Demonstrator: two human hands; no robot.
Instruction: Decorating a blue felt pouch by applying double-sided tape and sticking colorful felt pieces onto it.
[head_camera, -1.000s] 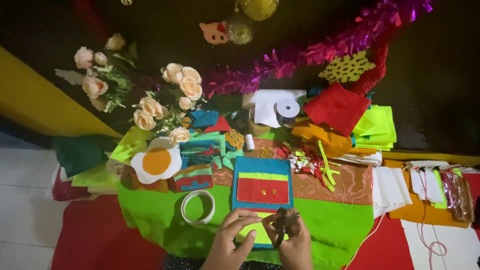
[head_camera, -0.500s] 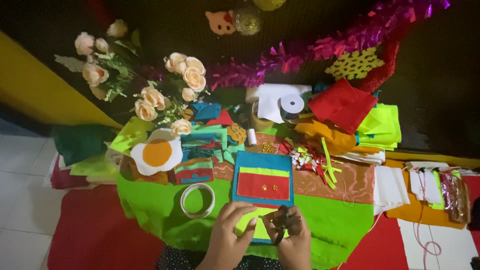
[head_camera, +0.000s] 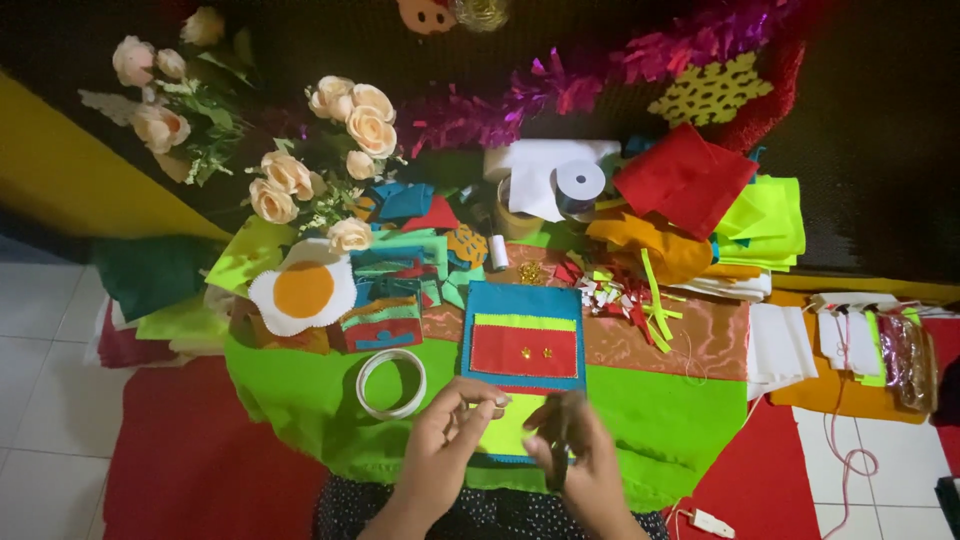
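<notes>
Left hand (head_camera: 452, 432): fingers curled, pinching the upper left edge of a lime-yellow felt piece (head_camera: 508, 436), a flat soft rectangle lying on the green cloth (head_camera: 300, 400) at the near edge of the table.

Right hand (head_camera: 580, 450): closed around a slim dark tool, seemingly scissors (head_camera: 561, 440), held upright over the right side of the same felt piece; motion blur hides the blades.

Felt panel (head_camera: 524, 336): teal rectangle, matte and fuzzy, layered with a lime strip and a red rectangle bearing two small gold studs. Lies flat just beyond the hands, touching the top of the lime-yellow piece.

Tape ring (head_camera: 391, 383): white, circular, hollow, flat on the green cloth left of the panel.

Fried-egg felt shape (head_camera: 302, 292): wavy white outline, round orange centre, further left.

Striped felt block (head_camera: 382, 322): teal, red and green bands, between egg and panel.

Copper fabric (head_camera: 680, 340): shiny, satin-like, right of the panel.

Felt scraps (head_camera: 625, 290): thin lime, red and white strips, loosely heaped above the copper fabric.

Ribbon spool (head_camera: 580, 184): white, round, at the back beside a red felt sheet (head_camera: 685, 178) and a stack of neon-green sheets (head_camera: 770, 220).

Artificial roses (head_camera: 350, 130): peach, papery petals, back left.

Tinsel garland (head_camera: 600, 85): magenta, bristly, metallic, along the dark rear wall.
</notes>
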